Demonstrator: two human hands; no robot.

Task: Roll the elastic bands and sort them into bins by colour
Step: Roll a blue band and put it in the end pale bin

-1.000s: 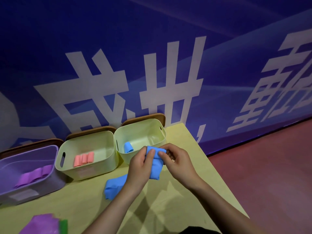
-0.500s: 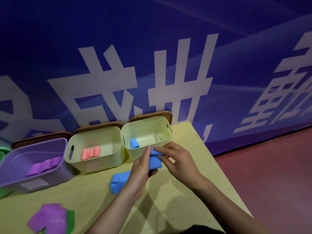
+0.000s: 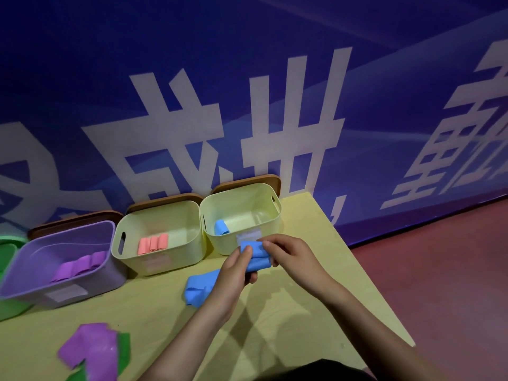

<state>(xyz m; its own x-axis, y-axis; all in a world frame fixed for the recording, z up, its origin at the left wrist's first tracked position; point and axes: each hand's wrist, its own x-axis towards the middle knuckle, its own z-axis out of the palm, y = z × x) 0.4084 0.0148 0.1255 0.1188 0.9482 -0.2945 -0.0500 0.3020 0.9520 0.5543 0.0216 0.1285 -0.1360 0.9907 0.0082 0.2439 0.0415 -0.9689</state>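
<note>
While left hand [image 3: 233,273] covers blue band [image 3: 254,254] | right hand [image 3: 291,257] pinches roll | tail [image 3: 200,287] half-hidden

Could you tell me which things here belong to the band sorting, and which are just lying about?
In the job: blue band, left hand, right hand, right-hand yellow bin, rolled blue band.
Lying about: purple band, green band, pink rolls, purple bin.

bare table [image 3: 316,312] around hands; bins [image 3: 162,237] along the wall [image 3: 247,78]
</note>
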